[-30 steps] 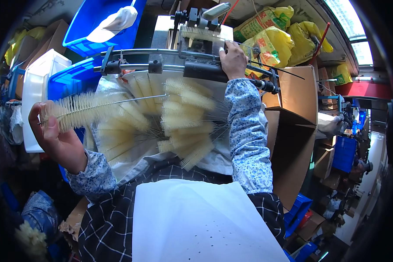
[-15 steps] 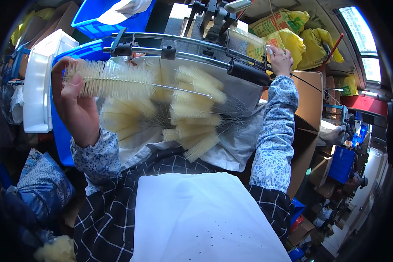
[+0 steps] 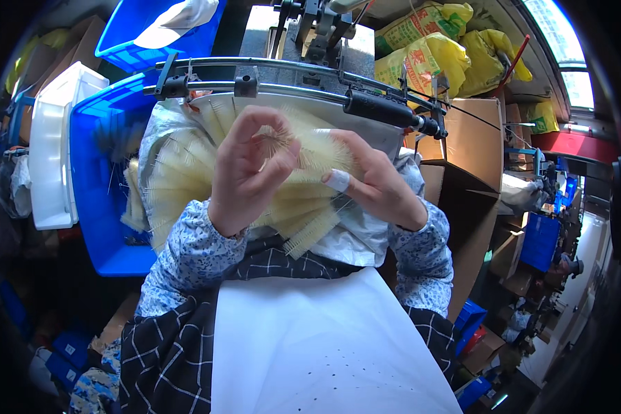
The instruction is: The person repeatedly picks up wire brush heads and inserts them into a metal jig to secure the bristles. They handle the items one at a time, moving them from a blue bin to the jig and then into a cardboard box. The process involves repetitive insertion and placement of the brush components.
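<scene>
Over my lap, my left hand point(image 3: 248, 172) curls its thumb and forefinger around the bristly end of a cream bottle brush point(image 3: 314, 146). My right hand point(image 3: 376, 181) has its thumb and fingers on the other part of that brush; white tape wraps its thumb and a fingertip. The brush's wire is hidden. Beneath both hands, several more bottle brushes point(image 3: 183, 162) lie fanned out on a white plastic sheet point(image 3: 355, 241), their bristles overlapping.
A machine point(image 3: 317, 52) with metal rails point(image 3: 293, 90) and a black cylinder point(image 3: 376, 107) stands just beyond the brushes. To the left are a blue crate point(image 3: 90, 200) with brushes in it and a white bin point(image 3: 52, 159). An open cardboard box point(image 3: 472, 148) and yellow sacks point(image 3: 428, 62) sit right.
My left hand has moved right to the middle. My right hand has come down from the machine to meet it at a brush. The brush seen at the machine is gone from there.
</scene>
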`<action>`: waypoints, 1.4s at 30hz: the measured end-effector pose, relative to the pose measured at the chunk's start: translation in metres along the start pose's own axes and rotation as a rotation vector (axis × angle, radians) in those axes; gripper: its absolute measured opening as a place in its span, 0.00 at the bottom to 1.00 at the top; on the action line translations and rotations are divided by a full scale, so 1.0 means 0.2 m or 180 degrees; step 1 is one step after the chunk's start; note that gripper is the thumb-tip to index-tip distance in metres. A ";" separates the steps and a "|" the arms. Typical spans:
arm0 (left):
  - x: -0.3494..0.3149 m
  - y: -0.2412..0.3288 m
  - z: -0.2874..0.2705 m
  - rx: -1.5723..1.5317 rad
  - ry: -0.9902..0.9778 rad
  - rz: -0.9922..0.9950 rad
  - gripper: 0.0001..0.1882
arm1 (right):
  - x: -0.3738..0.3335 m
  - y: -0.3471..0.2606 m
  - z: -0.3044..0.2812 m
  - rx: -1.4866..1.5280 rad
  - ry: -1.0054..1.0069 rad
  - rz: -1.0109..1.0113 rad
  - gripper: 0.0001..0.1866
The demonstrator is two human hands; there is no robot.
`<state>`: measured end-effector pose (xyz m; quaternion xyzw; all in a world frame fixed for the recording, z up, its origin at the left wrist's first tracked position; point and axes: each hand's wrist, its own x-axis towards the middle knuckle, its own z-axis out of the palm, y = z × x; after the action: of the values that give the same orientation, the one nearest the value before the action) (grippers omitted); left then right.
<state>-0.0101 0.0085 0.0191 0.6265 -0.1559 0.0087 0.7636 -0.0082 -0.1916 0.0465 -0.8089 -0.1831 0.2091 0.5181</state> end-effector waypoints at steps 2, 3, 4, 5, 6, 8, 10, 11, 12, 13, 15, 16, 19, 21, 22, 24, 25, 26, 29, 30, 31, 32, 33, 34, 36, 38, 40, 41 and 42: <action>-0.02 0.01 0.00 0.0244 0.0007 -0.0159 0.15 | 0.04 0.06 0.06 -0.0196 0.0287 -0.0278 0.20; -0.03 0.04 -0.05 0.0480 0.0066 -0.0286 0.16 | 0.08 0.11 0.04 -0.0485 0.0468 -0.0456 0.18; -0.03 0.05 -0.11 0.0717 0.0129 -0.0410 0.16 | 0.13 0.16 0.01 -0.0777 0.0644 -0.0631 0.16; -0.04 0.05 -0.17 0.1353 0.0187 -0.0665 0.17 | 0.20 0.25 -0.06 -0.1576 0.1367 -0.0802 0.15; -0.06 0.03 -0.24 0.1966 0.0220 -0.0914 0.18 | 0.27 0.36 -0.16 -0.2397 0.2106 -0.0928 0.14; -0.12 -0.06 -0.39 0.3149 0.0105 -0.0899 0.20 | 0.34 0.60 -0.34 -0.3320 0.2474 -0.0059 0.14; -0.21 -0.19 -0.50 0.4273 -0.0220 -0.0377 0.22 | 0.41 0.69 -0.40 -0.3471 0.2434 0.0214 0.13; -0.20 -0.18 -0.49 0.4156 -0.0310 -0.0804 0.21 | 0.42 0.70 -0.42 -0.3550 0.2422 0.0379 0.13; -0.19 -0.17 -0.47 0.4042 -0.0285 -0.0912 0.21 | 0.44 0.70 -0.43 -0.3558 0.2393 0.0441 0.12; -0.18 -0.16 -0.45 0.3926 -0.0261 -0.1019 0.20 | 0.45 0.69 -0.44 -0.3567 0.2363 0.0506 0.12; -0.17 -0.14 -0.45 0.3696 -0.0313 -0.1109 0.18 | 0.47 0.70 -0.45 -0.3565 0.2337 0.0541 0.13; -0.16 -0.13 -0.45 0.3582 -0.0387 -0.1091 0.17 | 0.47 0.71 -0.45 -0.3555 0.2342 0.0512 0.14; -0.16 -0.13 -0.47 0.3472 -0.0610 -0.0744 0.16 | 0.48 0.71 -0.45 -0.3501 0.2289 0.0419 0.15; -0.17 -0.13 -0.47 0.3394 -0.0651 -0.0706 0.15 | 0.48 0.72 -0.46 -0.3454 0.2249 0.0279 0.15; -0.17 -0.12 -0.47 0.3325 -0.0622 -0.0835 0.14 | 0.48 0.75 -0.47 -0.3418 0.2238 0.0174 0.15; -0.15 -0.09 -0.46 0.3073 -0.0568 -0.1317 0.13 | 0.48 0.78 -0.48 -0.3320 0.2172 0.0107 0.15; -0.14 -0.07 -0.45 0.2892 -0.0540 -0.1672 0.12 | 0.48 0.79 -0.49 -0.3249 0.2115 0.0141 0.15; -0.13 -0.05 -0.45 0.2709 -0.0512 -0.2022 0.11 | 0.48 0.79 -0.49 -0.3174 0.2060 0.0174 0.15; -0.15 -0.02 -0.47 0.2376 -0.0112 -0.1639 0.09 | 0.49 0.75 -0.51 -0.3287 0.1927 0.0271 0.15; -0.15 0.00 -0.47 0.2291 0.0070 -0.1333 0.09 | 0.49 0.76 -0.51 -0.3417 0.1975 0.0219 0.15; -0.15 0.02 -0.48 0.2201 0.0251 -0.1028 0.08 | 0.52 0.77 -0.53 -0.3546 0.2023 0.0165 0.16; -0.14 0.05 -0.48 0.2108 0.0423 -0.0723 0.08 | 0.54 0.78 -0.55 -0.3674 0.2074 0.0117 0.18; -0.13 0.11 -0.46 0.1841 0.0540 -0.0700 0.08 | 0.56 0.80 -0.56 -0.3598 0.1988 0.0306 0.18; -0.13 0.14 -0.47 0.1804 0.0634 -0.0566 0.08 | 0.57 0.81 -0.57 -0.3669 0.2002 0.0263 0.19; -0.14 0.18 -0.49 0.1754 0.0864 -0.0304 0.09 | 0.61 0.82 -0.56 -0.3793 0.2010 0.0132 0.19; -0.15 0.21 -0.50 0.1703 0.0975 -0.0202 0.10 | 0.62 0.83 -0.58 -0.3820 0.1968 0.0155 0.19; -0.16 0.23 -0.50 0.1637 0.1097 -0.0119 0.10 | 0.62 0.83 -0.58 -0.3882 0.1924 0.0221 0.20; -0.16 0.24 -0.50 0.1708 0.1138 -0.0027 0.10 | 0.61 0.83 -0.59 -0.3941 0.1901 0.0275 0.20; -0.16 0.24 -0.51 0.1686 0.1146 0.0007 0.10 | 0.60 0.83 -0.61 -0.4001 0.1880 0.0331 0.21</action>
<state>-0.0268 0.1233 0.0403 0.7917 -0.0113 0.1606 0.5893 0.1702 -0.2882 -0.0777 -0.9862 -0.0819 -0.1408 -0.0310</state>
